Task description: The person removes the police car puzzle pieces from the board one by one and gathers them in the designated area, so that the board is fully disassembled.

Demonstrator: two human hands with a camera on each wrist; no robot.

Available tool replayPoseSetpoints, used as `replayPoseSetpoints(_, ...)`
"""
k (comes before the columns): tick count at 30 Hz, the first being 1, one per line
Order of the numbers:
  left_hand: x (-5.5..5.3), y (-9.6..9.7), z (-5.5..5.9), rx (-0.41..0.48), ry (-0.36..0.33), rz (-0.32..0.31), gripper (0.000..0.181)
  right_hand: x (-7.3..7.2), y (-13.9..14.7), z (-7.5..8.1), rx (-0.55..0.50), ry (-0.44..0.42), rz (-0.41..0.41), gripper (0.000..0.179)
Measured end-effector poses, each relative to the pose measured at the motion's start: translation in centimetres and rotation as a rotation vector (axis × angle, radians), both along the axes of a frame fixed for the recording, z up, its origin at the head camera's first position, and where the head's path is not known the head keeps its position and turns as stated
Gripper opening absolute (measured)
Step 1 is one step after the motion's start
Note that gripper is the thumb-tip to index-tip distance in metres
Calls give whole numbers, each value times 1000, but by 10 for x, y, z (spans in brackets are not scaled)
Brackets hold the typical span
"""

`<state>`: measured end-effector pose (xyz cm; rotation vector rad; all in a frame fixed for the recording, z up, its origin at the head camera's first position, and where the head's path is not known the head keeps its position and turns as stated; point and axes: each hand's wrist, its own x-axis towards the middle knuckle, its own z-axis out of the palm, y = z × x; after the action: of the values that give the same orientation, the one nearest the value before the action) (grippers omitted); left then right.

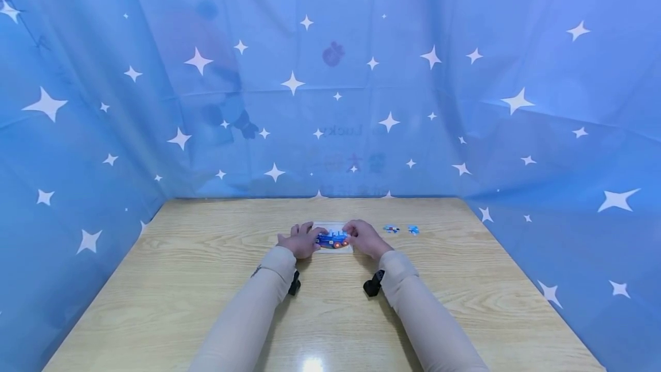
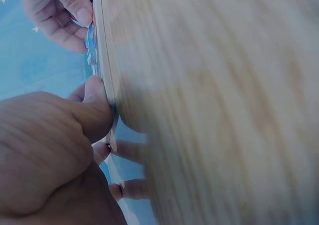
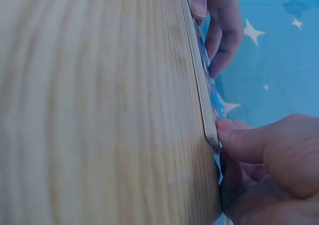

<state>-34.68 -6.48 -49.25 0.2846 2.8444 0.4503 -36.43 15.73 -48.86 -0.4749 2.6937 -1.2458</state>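
A small flat jigsaw board (image 1: 335, 250) with a pale border lies on the table, bearing a picture of a blue vehicle (image 1: 330, 240) with red-orange wheels. My left hand (image 1: 302, 241) rests at its left end, thumb by the front edge, index finger reaching over the picture and the other fingers spread. My right hand (image 1: 365, 238) is at the right end, thumb and fingertips bent together over the picture's edge. In the left wrist view a thin bluish edge, like a puzzle piece (image 2: 76, 22), shows between its fingers. The right wrist view shows the thumb beside the board's corner.
Two loose blue puzzle pieces lie right of the board, a nearer one (image 1: 391, 228) and a farther one (image 1: 413, 229). The wooden table (image 1: 206, 280) ends at a blue curtain (image 1: 330, 102) with white stars. A black wrist camera (image 1: 373, 285) sits under the right sleeve.
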Motion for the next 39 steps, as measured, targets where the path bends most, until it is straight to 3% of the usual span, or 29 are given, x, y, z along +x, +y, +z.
replayPoseSetpoints(7,10,-1,11,16,-13,-9,46,0,-2,0,-36,-33,-10,22)
replayPoseSetpoints(14,9,-2,9,-5,-14,-14,47,-2,-2,-4,-35,-19,-16,20)
replayPoseSetpoints(26,15,-4,15,2,-14,-37,46,-3,-6,-7,120,65,10,21)
replayPoseSetpoints(31,10,-3,7,3,-15,-35,46,-3,-6,-7,163,100,34,23)
replayPoseSetpoints(39,-2,-2,-1,-32,-18,-21,48,-2,-8,-2,154,70,39,23)
